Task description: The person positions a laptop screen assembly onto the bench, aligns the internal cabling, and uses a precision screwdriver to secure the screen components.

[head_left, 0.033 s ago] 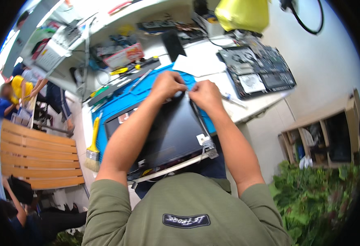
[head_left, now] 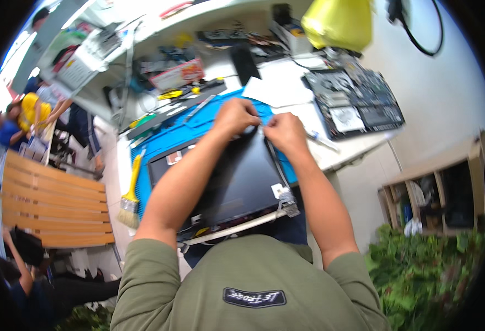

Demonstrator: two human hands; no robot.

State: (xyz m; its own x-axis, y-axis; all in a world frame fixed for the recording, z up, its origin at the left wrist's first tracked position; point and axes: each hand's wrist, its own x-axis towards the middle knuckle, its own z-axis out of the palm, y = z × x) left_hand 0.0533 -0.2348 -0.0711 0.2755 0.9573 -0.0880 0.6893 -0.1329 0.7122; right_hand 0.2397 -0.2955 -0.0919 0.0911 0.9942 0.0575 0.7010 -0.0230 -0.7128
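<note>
A dark laptop screen panel [head_left: 239,179] lies on a blue work mat [head_left: 157,140] in front of me. At its far right corner, my left hand [head_left: 236,117] and my right hand [head_left: 286,131] come close together. The fingertips of each are pinched at the panel's edge. Something small and pale shows between them, too tiny and blurred to name. My left forearm crosses over the panel and hides part of it. A cable with silvery tape [head_left: 289,203] hangs at the panel's near right corner.
An opened laptop base [head_left: 358,105] with bare circuitry sits at the right, beside white paper [head_left: 278,91]. A yellow-handled brush [head_left: 132,190] lies at the left edge. Tools [head_left: 168,105] line the mat's far side. A yellow bag [head_left: 339,25] is at the back. People are at far left.
The whole view has shifted slightly, so things appear a little farther right. My hands stay pinched at the same corner of the panel.
</note>
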